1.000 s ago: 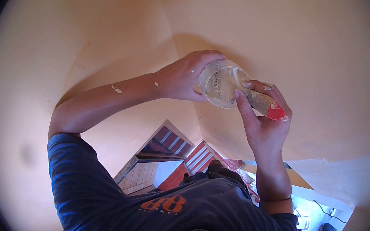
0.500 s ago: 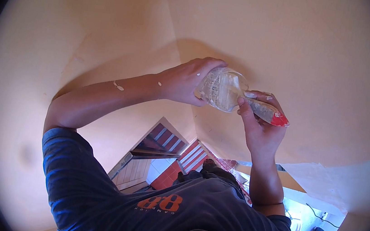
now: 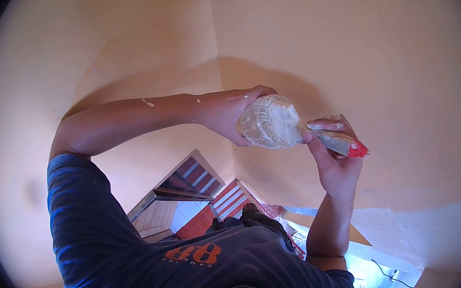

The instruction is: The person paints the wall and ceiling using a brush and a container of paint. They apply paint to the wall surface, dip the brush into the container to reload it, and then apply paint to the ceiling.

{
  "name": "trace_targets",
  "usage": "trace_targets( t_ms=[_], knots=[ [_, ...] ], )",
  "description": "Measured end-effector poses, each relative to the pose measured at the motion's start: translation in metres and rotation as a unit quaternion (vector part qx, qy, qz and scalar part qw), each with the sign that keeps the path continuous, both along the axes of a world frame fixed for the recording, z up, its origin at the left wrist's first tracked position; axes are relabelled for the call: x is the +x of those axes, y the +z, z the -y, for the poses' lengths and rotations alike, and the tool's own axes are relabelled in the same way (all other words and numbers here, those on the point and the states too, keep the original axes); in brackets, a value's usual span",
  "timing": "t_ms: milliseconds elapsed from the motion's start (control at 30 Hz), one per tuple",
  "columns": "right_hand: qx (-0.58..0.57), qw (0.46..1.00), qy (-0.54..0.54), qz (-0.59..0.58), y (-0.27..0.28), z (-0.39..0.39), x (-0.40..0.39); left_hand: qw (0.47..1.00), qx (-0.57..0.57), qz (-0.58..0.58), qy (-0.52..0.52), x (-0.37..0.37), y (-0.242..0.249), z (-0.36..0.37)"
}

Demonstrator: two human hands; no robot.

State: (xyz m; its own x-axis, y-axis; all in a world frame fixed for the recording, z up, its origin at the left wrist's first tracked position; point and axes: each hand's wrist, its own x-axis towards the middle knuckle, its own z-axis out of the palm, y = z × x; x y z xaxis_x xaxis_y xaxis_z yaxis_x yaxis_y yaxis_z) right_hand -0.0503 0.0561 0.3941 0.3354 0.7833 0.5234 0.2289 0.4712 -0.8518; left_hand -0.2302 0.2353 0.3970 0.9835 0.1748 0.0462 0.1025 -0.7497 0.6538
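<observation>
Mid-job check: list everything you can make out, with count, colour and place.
Cup: 1, clear with pale smears, in the left hand
Hand tool: 1, greyish handle with red end, in the right hand
Walls: 2, peach, meeting behind the cup
Wooden panel: 1, light brown, lower centre-left
Striped surface: 1, red and white, lower centre
Cable: 1, dark, lower right
Small items: count and colours unclear, lower right
Shirt: 1, dark blue, orange print, bottom
Hands: 2, pale flecks, centre

The hands (image 3: 231,114) (image 3: 339,163) hold a smeared cup (image 3: 257,123) and red-ended tool (image 3: 335,141).
</observation>
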Motion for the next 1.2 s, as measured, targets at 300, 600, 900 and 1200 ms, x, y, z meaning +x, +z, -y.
trace_targets(
  t_ms=[300,600,900,1200],
  knots=[
    [0.029,0.998,0.046,-0.037,0.009,0.009,0.014,0.998,-0.022,0.0,-0.052,-0.002,0.0,0.0],
    [0.047,0.994,0.102,0.008,0.004,0.008,0.031,0.997,-0.032,0.007,-0.071,-0.002,0.003,-0.001],
    [0.084,0.989,0.121,0.011,0.014,0.005,0.042,0.995,-0.019,0.008,-0.101,-0.003,0.001,-0.003],
    [0.014,0.967,0.228,0.113,0.068,-0.009,0.044,0.982,-0.074,0.087,-0.153,0.0,-0.007,0.0]
  ],
)
